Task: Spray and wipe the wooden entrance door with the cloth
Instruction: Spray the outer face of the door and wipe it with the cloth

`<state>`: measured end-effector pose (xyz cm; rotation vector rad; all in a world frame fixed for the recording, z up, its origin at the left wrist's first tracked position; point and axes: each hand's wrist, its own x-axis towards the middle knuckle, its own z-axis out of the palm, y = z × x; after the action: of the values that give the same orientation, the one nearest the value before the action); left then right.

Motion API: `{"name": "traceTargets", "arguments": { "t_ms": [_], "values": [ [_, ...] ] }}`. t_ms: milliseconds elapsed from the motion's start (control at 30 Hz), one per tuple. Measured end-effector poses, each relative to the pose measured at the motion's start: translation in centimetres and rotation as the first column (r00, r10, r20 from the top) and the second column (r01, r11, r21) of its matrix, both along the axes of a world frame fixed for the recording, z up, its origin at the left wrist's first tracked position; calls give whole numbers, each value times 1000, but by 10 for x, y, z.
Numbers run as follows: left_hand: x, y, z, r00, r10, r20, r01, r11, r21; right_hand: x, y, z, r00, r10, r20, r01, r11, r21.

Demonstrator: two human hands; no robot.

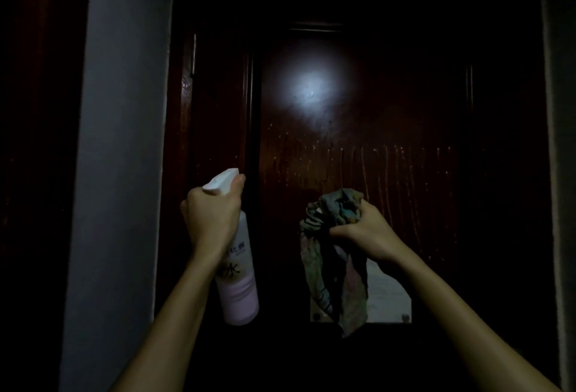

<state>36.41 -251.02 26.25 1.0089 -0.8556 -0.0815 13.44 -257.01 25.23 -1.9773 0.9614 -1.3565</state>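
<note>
The dark wooden door (pixel 389 117) fills the middle of the view, dimly lit, with a bright light spot on its upper panel and wet streaks running down across its middle. My left hand (pixel 212 217) grips a white and pink spray bottle (pixel 238 285) upright near the door's left edge, a finger on the nozzle head. My right hand (pixel 367 229) holds a bunched, faded multicoloured cloth (pixel 333 254) close to the door panel; the cloth's loose end hangs down below the hand.
A pale grey wall (pixel 121 142) stands at the left of the door frame. A light rectangular plate (pixel 389 298) with round fasteners sits low on the door, partly behind the cloth. The surroundings are very dark.
</note>
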Motion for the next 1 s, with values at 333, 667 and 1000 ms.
{"name": "traceTargets", "arguments": {
  "t_ms": [333,667,1000],
  "values": [
    [-2,-14,3,996,-46,76,45,999,25,-17,-14,-4,998,-58,-30,58,998,-8],
    [-51,-50,7,983,-133,125,137,990,-24,-65,-24,-5,995,-102,0,102,995,-9],
    [-124,-72,15,989,-100,113,105,994,-40,-135,-43,2,991,-137,7,137,989,-48]
  ]
}}
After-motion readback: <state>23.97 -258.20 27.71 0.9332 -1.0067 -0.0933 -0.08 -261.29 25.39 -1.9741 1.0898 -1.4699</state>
